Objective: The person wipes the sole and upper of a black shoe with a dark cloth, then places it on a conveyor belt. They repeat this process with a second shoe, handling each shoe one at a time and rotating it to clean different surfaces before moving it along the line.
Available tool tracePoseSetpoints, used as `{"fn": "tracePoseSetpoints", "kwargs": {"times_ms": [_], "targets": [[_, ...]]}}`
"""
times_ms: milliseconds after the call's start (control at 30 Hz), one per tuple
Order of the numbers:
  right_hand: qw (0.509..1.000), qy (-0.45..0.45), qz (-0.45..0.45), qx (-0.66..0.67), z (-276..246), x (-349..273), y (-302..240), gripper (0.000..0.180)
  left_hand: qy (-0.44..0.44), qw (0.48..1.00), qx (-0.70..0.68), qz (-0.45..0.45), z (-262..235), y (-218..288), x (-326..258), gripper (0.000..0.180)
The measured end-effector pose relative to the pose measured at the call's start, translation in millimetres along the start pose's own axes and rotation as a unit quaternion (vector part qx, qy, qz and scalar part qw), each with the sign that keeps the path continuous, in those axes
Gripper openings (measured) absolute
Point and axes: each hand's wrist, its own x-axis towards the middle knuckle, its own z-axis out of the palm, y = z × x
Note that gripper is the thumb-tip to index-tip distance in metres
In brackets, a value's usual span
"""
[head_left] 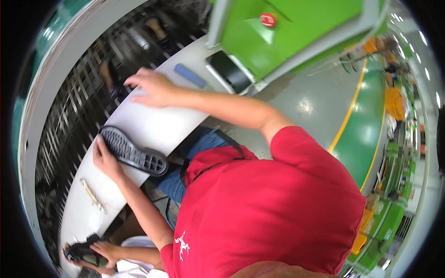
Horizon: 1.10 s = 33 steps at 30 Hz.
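Note:
A black shoe sole (132, 150) with a treaded, compartmented face up lies at the edge of the white curved worktable. My left hand (106, 160) grips its side, with thumb and fingers at the rim. My right hand (150, 88) is above the table farther along, its fingers spread and holding nothing. Just beyond those fingertips, on the rack-like conveyor, is a dark, blurred item (114, 90), too smeared to name.
The conveyor (69, 111) of metal bars runs along the table's far side. A blue bar (190, 75) and a black-topped tray (229, 70) lie near a green machine (292, 32). A pale strip (91, 193) lies nearer a co-worker, whose hands (109, 252) hold a dark shoe (83, 252).

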Motion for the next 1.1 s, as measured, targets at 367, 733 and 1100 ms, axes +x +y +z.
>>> {"fn": "tracePoseSetpoints", "kwargs": {"times_ms": [367,733,1100], "targets": [[0.936,-0.151,-0.163,-0.273,11.6,78.1,17.4,0.063,0.030,0.997,-0.056,-0.042,9.9,16.3,-1.3,0.032],[0.813,-0.332,-0.255,-0.406,94.4,146.3,21.7,0.045,0.035,0.995,-0.071,-0.053,5.8,15.4,1.5,0.034],[0.985,0.119,0.034,0.123,-39.6,51.7,-22.6,0.075,-0.033,0.997,-0.055,-0.042,3.1,2.4,3.0,0.045]]}}
